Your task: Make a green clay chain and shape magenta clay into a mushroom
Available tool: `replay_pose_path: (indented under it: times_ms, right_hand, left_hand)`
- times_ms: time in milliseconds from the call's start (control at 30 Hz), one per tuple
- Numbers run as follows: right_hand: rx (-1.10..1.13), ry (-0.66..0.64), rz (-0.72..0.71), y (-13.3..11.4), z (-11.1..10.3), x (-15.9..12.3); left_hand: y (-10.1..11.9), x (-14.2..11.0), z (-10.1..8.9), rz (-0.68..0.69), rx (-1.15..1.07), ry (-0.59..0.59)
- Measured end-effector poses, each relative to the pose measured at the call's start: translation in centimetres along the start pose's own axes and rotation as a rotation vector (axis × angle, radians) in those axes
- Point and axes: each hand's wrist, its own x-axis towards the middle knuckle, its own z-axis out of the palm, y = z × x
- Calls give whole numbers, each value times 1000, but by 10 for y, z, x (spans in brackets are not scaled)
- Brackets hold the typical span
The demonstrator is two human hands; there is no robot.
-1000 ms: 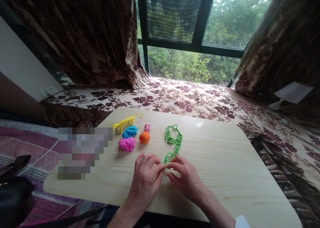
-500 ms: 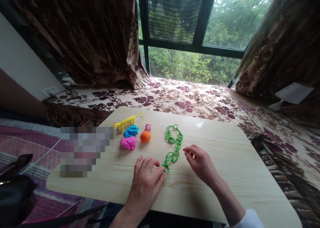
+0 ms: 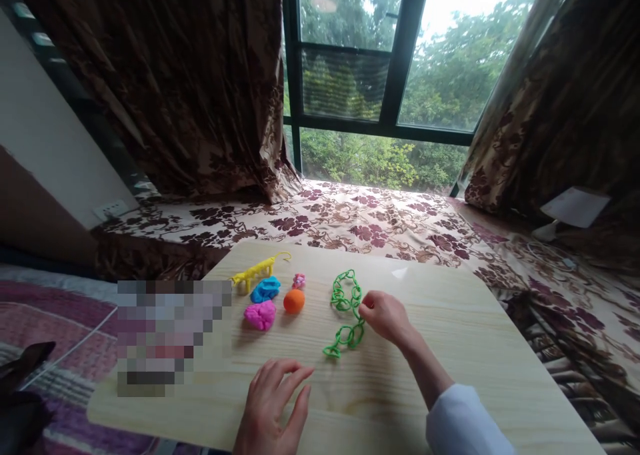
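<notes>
A chain of linked green loops [image 3: 346,336], apparently modelling clay, lies curved on the wooden table [image 3: 430,368]. My right hand [image 3: 385,316] is closed at the chain's right side, its thumb and fingers pinching a link; the pinched part is mostly hidden. Below and left of the chain, my left hand [image 3: 275,402] hovers with fingers spread, touching nothing. Left of the chain sit an orange ball [image 3: 294,301], a pink lump [image 3: 260,315], a blue lump [image 3: 265,289] and a small pink-and-white piece [image 3: 299,280].
A yellow four-legged clay figure [image 3: 254,271] with a thin curled tail stands at the table's back left. A blurred-out patch [image 3: 173,335] covers the left side. Beyond the table are a flowered window seat [image 3: 370,232], curtains and a white lamp [image 3: 575,206].
My left hand has let go of the chain's near end and drawn back toward me. My right hand has moved in to pinch the chain. The view has tilted up.
</notes>
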Motion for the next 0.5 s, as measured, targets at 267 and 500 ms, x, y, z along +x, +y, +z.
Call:
replay_pose_path:
  times_ms: [267,500]
  right_hand:
    - [1053,-150,-98,-11,-93,13]
    - [1004,65,-157,1,-190,12]
  left_hand:
    - [8,29,9,-321,-328,11]
    - [22,58,30,-424,-634,56]
